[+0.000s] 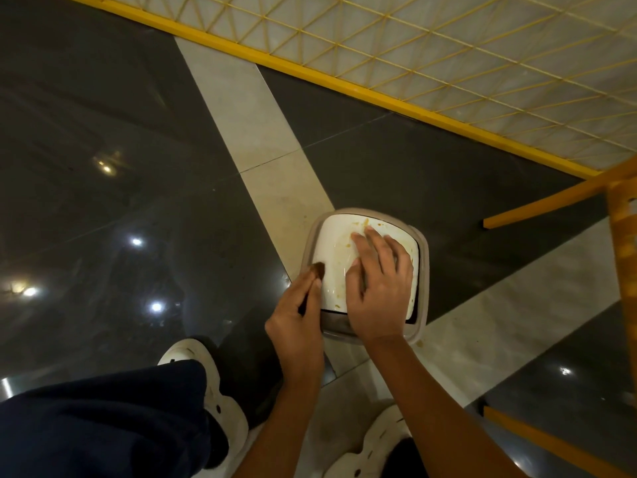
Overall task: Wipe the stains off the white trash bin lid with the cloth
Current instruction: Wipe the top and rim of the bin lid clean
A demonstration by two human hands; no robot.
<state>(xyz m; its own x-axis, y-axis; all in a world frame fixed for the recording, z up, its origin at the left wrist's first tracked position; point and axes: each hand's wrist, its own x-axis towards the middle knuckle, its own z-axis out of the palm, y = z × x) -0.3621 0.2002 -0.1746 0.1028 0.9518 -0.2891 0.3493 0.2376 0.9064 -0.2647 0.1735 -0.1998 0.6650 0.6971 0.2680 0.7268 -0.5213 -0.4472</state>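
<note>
— Any writing or brand on the things?

— None I can read. The white trash bin lid (336, 257) is plain, and so is the greyish bin (424, 270) under it.

— Where is the lid?

— It sits on top of the bin, which stands on the floor (138, 132), where a pale stripe crosses the dark glossy tiles. It is just ahead of the person's white shoes (193, 357). Yellow-brown stains (365, 222) show along its far edge, with fainter smears towards the middle.

— And the hands?

— The right hand (379, 288) lies flat on the lid, fingers straight and spread, covering its right half. The fingertips reach close to the stained far edge.

— Is the cloth under it?

— I cannot make out the cloth. Something grey shows between those fingers, but I cannot tell what it is.

— The left hand?

— The left hand (298, 326) is at the bin's left side. Its thumb lies along the lid's left edge and its fingers are by the outside of the rim. The fingertips are blurred dark, so I cannot tell whether it truly clamps the rim or only rests there.

— What else is around?

— A dark blue trouser leg (103, 426) is at lower left. A yellow mesh fence (448, 46) runs across the top, and an orange frame (620, 253) stands at the right.
</note>
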